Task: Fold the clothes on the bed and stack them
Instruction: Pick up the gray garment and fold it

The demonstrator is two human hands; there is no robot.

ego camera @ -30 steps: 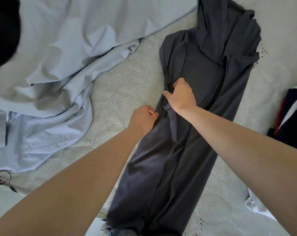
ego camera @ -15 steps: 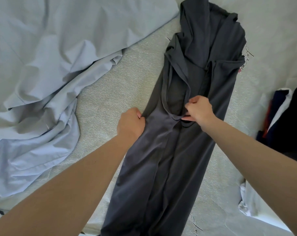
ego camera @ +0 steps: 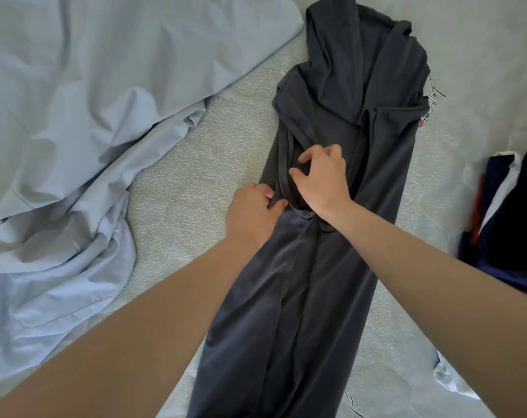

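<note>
Dark grey garment (ego camera: 331,267): centre of bed (ego camera: 195,164), folded lengthwise, 12-to-6 o'clock; soft, light, floppy. Left hand (ego camera: 251,211) pinches its 9 o'clock edge; right hand (ego camera: 322,176) half-open, apparently holding nothing. Best lifted by folded edges.

Bed (ego camera: 195,164): pale quilted cover, speckled weave, cursive print showing at spots
Bedding (ego camera: 75,116): light blue sheet, rumpled, left side
Light: soft, even daylight

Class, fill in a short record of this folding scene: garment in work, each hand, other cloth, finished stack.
garment: dark grey garment, laid lengthwise on the bed, sides folded in
left hand: grips the garment's left edge
right hand: fingers spread, on the garment's middle
other cloth: light blue sheet, crumpled, left
stack: dark folded clothes, right edge
</note>
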